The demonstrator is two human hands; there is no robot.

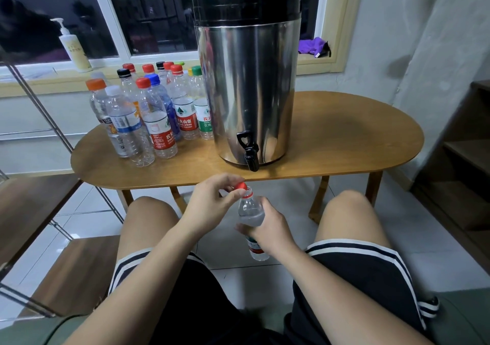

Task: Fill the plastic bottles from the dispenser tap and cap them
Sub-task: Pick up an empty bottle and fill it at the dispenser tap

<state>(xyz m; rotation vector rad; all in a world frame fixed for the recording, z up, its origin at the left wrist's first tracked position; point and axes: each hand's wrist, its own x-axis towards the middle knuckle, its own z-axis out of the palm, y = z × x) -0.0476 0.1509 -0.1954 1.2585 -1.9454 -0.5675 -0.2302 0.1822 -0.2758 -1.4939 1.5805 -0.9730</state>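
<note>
A clear plastic bottle [251,212] with water in it is held upright between my knees, below the table's front edge. My right hand [267,229] grips its body around the label. My left hand [212,201] pinches a red cap [241,185] at the bottle's mouth, tilted and slightly to the left of the neck. The steel dispenser [249,90] with a black lid stands on the wooden table [344,138]. Its black tap [250,153] overhangs the front edge, just above and to the right of the bottle.
Several capped bottles [156,111] stand clustered on the table's left part. A pump bottle [73,45] and a purple cloth [313,45] sit on the windowsill. A metal rack [53,132] is at left, wooden shelves [466,145] at right.
</note>
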